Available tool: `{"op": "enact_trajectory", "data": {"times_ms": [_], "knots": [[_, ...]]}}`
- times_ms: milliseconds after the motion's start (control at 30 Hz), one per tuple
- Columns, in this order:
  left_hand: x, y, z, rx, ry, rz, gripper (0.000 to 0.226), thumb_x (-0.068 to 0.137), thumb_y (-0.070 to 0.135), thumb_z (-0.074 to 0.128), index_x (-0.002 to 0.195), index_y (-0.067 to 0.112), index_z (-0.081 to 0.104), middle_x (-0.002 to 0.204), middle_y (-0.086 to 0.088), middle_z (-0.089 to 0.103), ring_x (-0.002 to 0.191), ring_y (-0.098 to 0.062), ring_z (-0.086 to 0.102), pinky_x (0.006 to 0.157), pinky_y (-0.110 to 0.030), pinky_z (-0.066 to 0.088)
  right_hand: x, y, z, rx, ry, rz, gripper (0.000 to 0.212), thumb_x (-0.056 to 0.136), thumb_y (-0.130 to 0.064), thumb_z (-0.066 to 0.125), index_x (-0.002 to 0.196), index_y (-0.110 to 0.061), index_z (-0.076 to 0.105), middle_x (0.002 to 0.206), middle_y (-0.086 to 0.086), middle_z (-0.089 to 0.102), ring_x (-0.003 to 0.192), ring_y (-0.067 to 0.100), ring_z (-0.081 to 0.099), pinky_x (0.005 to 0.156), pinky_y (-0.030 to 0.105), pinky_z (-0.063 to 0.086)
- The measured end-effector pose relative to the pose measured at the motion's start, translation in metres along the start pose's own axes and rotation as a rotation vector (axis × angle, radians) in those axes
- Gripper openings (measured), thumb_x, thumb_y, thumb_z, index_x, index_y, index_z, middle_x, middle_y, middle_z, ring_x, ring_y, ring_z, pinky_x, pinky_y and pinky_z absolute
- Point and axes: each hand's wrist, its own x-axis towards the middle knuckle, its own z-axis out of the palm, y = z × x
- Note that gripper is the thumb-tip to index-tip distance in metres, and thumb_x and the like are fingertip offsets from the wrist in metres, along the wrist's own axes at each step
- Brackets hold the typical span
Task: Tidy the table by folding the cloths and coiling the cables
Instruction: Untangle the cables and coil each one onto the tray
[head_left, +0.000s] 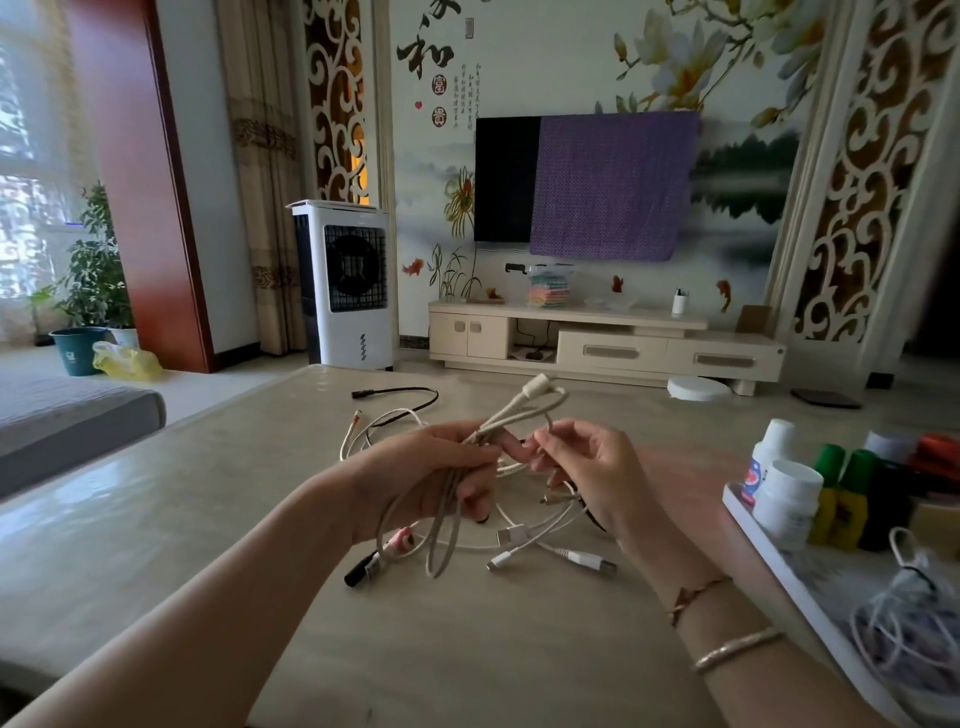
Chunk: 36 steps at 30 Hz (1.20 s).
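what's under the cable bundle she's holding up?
Under the cable bundle, held by the left hand and right hand, loose white cables and a black plug lie on the table. The hands hide whatever lies beneath them.

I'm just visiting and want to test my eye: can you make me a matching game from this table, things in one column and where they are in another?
Things:
1. beige cable
2. black cable
3. white bottles
4. white USB plug

Places:
A. on the tray at the right
B. lying at the table's far side
C. held in both hands
D. on the table below the right hand

Pairs: 1-C, 2-B, 3-A, 4-D
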Motion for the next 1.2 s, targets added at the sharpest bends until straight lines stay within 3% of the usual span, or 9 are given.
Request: {"op": "enact_trajectory", "data": {"times_ms": [200, 300, 367, 500, 667, 833, 1000, 1100, 1200], "knots": [[0.01, -0.013, -0.012, 0.09, 0.407, -0.011, 0.022, 0.097, 0.005, 0.048, 0.096, 0.009, 0.07, 0.059, 0.003, 0.043, 0.052, -0.01, 0.045, 0.053, -0.02, 0.042, -0.007, -0.03, -0.015, 0.356, 0.109, -0.024, 0.021, 0.075, -0.022, 0.073, 0.086, -0.005, 0.066, 0.076, 0.015, 0.072, 0.056, 0.016, 0.062, 0.053, 0.021, 0.053], [0.017, -0.022, 0.0, 0.293, 0.435, -0.03, 0.012, 0.09, 0.02, 0.064, 0.1, 0.015, 0.067, 0.064, 0.006, 0.051, 0.056, -0.007, 0.047, 0.057, -0.019, 0.043, -0.008, -0.033, -0.007, 0.387, 0.005, 0.013, 0.02, 0.075, -0.02, 0.071, 0.084, -0.005, 0.061, 0.079, 0.016, 0.071, 0.058, 0.02, 0.063, 0.054, 0.025, 0.054], [0.022, -0.024, 0.01, 0.442, 0.441, -0.03, 0.033, 0.077, 0.038, 0.076, 0.102, 0.019, 0.065, 0.064, 0.012, 0.053, 0.058, -0.002, 0.049, 0.059, -0.018, 0.042, -0.007, -0.033, -0.001, 0.424, -0.046, 0.042, 0.016, 0.075, -0.018, 0.071, 0.079, -0.006, 0.06, 0.078, 0.016, 0.069, 0.058, 0.023, 0.064, 0.053, 0.027, 0.055], [0.029, -0.025, 0.017, 0.555, 0.53, -0.008, 0.03, 0.072, 0.029, 0.083, 0.094, 0.023, 0.063, 0.066, 0.017, 0.051, 0.06, 0.0, 0.048, 0.064, -0.022, 0.041, -0.008, -0.034, 0.001, 0.36, -0.038, 0.015, 0.02, 0.073, -0.024, 0.073, 0.072, -0.01, 0.059, 0.066, 0.011, 0.062, 0.059, 0.02, 0.06, 0.056, 0.026, 0.051], [0.028, -0.021, 0.021, 0.6, 0.581, 0.076, 0.012, 0.088, 0.023, 0.067, 0.085, 0.017, 0.057, 0.071, 0.007, 0.054, 0.059, -0.001, 0.05, 0.063, -0.019, 0.044, -0.009, -0.036, -0.001, 0.299, -0.041, -0.021, 0.022, 0.075, -0.029, 0.07, 0.082, -0.009, 0.064, 0.069, 0.005, 0.062, 0.062, 0.014, 0.05, 0.061, 0.024, 0.042], [0.023, -0.013, 0.023, 0.5, 0.632, 0.106, 0.011, 0.097, 0.021, 0.051, 0.096, 0.01, 0.054, 0.084, -0.001, 0.055, 0.079, -0.013, 0.054, 0.082, -0.032, 0.05, -0.009, -0.017, 0.0, 0.065, -0.04, 0.016, 0.016, 0.093, -0.027, 0.056, 0.104, -0.019, 0.064, 0.087, -0.005, 0.069, 0.072, 0.004, 0.06, 0.064, 0.017, 0.048], [0.018, 0.0, 0.023, -0.079, 0.592, 0.172, 0.013, 0.096, 0.015, 0.05, 0.096, 0.004, 0.056, 0.078, -0.004, 0.058, 0.063, -0.01, 0.056, 0.07, -0.026, 0.05, -0.008, 0.002, 0.019, -0.339, -0.256, -0.063, 0.018, 0.093, -0.018, 0.058, 0.09, -0.035, 0.061, 0.079, -0.01, 0.063, 0.065, -0.001, 0.057, 0.062, 0.016, 0.046], [0.016, 0.002, 0.022, -0.175, 0.568, 0.179, 0.011, 0.097, 0.013, 0.049, 0.094, 0.004, 0.056, 0.077, -0.005, 0.06, 0.059, -0.012, 0.056, 0.071, -0.03, 0.05, -0.005, 0.001, 0.022, -0.258, -0.212, -0.052, 0.019, 0.095, -0.021, 0.056, 0.081, -0.03, 0.065, 0.067, -0.01, 0.065, 0.06, -0.003, 0.057, 0.06, 0.015, 0.047], [0.015, 0.001, 0.018, -0.176, 0.593, 0.179, 0.011, 0.097, 0.013, 0.05, 0.093, 0.006, 0.057, 0.077, -0.005, 0.061, 0.061, -0.012, 0.056, 0.073, -0.031, 0.048, -0.007, -0.006, 0.014, -0.083, -0.275, 0.103, 0.035, 0.096, -0.042, 0.044, 0.087, -0.017, 0.068, 0.077, -0.004, 0.073, 0.066, 0.007, 0.066, 0.061, 0.018, 0.052]]}}
